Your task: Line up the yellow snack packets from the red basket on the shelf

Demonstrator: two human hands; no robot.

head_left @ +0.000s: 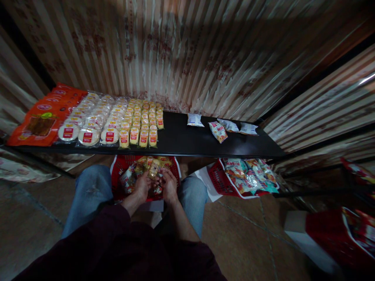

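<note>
Between my knees, a red basket [115, 181] holds wrapped snacks in gold and in white-red packs. Over it, my left hand [142, 186] pinches a small gold-wrapped snack [154, 170]. My right hand [170, 185] is closed close beside that snack, with its fingertips bent inward. Whether it also grips the pack or another one is hard to make out. Just beyond both hands runs the front edge of a black shelf [181, 138]. Rows of yellow wrapped snack cakes [139, 123] lie on its left half.
Left on the shelf are round white wrapped cakes [88, 136] and orange packs [43, 117]. A few loose packets [218, 132] lie to the right. Another red basket [221, 179] of packets stands under the shelf, and a third [325, 230] at lower right. A striped curtain [175, 50] hangs behind.
</note>
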